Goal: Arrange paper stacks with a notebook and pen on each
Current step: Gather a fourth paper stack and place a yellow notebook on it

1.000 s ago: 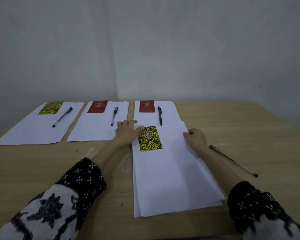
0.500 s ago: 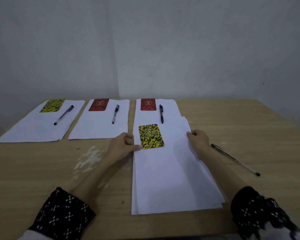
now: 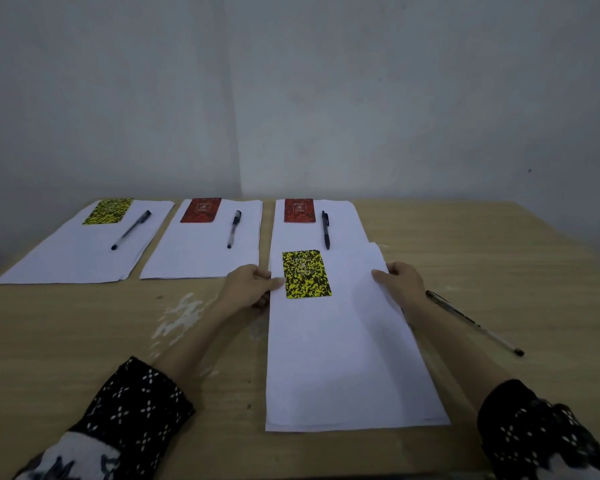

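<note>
Hands [image 3: 248,287] grip white paper stack [image 3: 343,358] bearing yellow-black speckled notebook [image 3: 306,274].

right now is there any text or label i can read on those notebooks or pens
No text is readable.
Near yellow notebook: faint emblem on the cover, too blurred to read.
Two red notebooks: pale emblems, too small to read.
Pens: no markings visible.

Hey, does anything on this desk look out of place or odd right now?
Yes. The near paper stack, held at both edges by the hands, overlaps the far right paper stack. Its clear ballpoint pen lies off it on the wooden table. White scuffs mark the tabletop.
</note>
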